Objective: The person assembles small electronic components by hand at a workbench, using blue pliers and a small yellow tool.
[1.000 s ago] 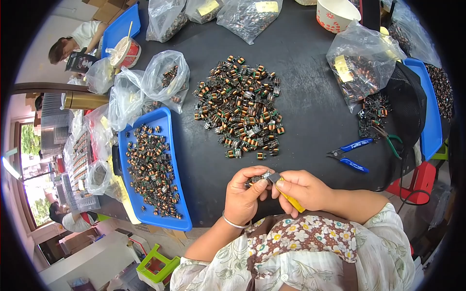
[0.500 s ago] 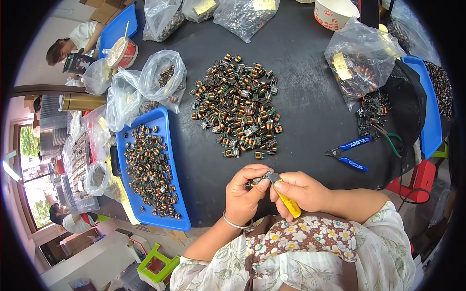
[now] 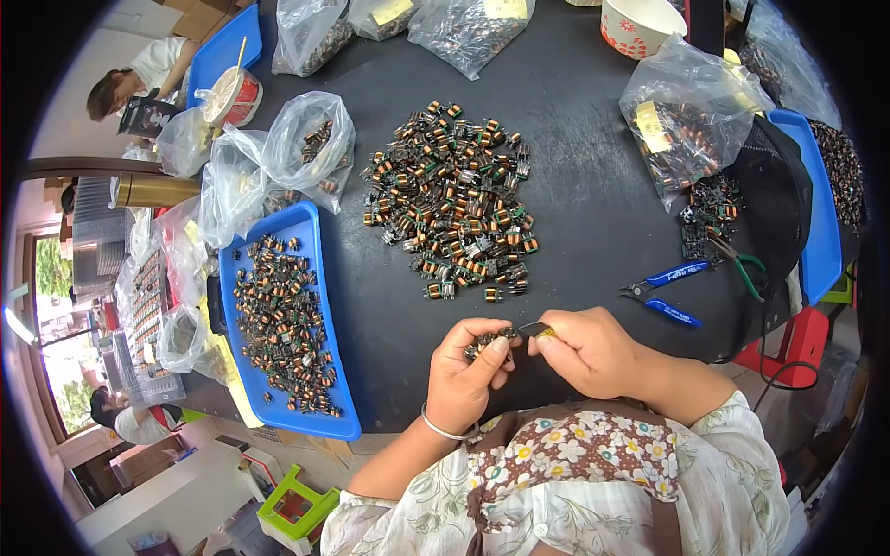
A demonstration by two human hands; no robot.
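My left hand (image 3: 466, 369) is closed around several small copper-wound coil components (image 3: 489, 339), partly hidden by its fingers. Close by on its right, my right hand (image 3: 586, 347) grips a yellow-handled utility knife (image 3: 532, 329). The knife's dark blade points left toward the coils at my left fingertips; whether it touches them I cannot tell. Most of the handle is covered by my fingers. Beyond both hands lies a large pile of similar coils (image 3: 450, 199) on the black table (image 3: 575, 185).
A blue tray (image 3: 345, 371) of coils stands at left, beside open plastic bags (image 3: 311, 139). To the right lie blue-handled nippers (image 3: 672, 278), green-handled pliers (image 3: 744, 269) and a filled bag (image 3: 681, 130). A person (image 3: 153, 74) sits at far left; another (image 3: 139, 422) is farther back.
My right hand has turned over and risen slightly, so the knife's yellow handle is now mostly covered and its blade points left. My left hand stays nearly in place, still holding coils.
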